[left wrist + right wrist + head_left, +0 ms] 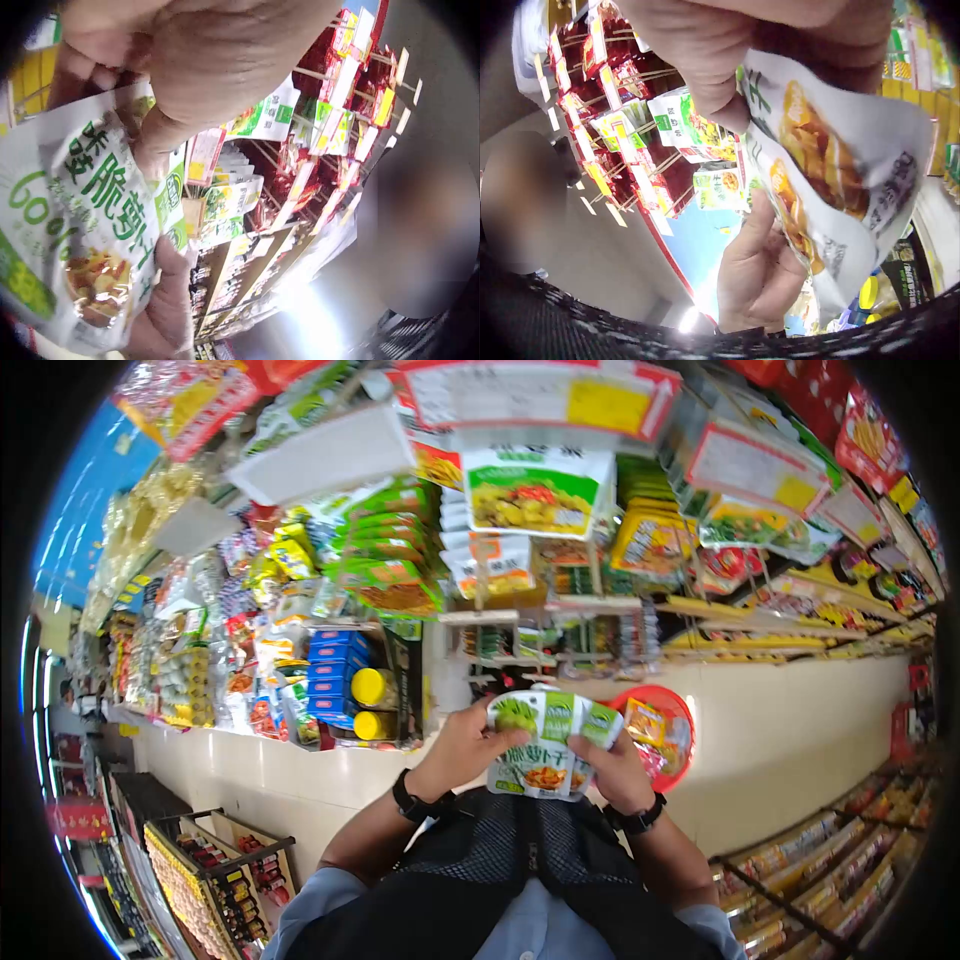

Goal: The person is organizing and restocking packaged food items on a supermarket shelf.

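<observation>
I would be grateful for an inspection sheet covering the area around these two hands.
Surface: pale, shiny floor below; no worktable seen.
Job's things: at least two white-and-green dried-radish pouches, overlapping, held in front of the body.
Clutter: red basket beyond the right hand, with an orange packet among others inside.
Hands: left hand and right hand both grip the pouches, one at each side; a dark band on each wrist.
Cables: nothing seen.
Surroundings: shop displays with hanging green packets, price cards, stacked blue boxes and yellow lids. Print on many distant goods is too small to read.
</observation>
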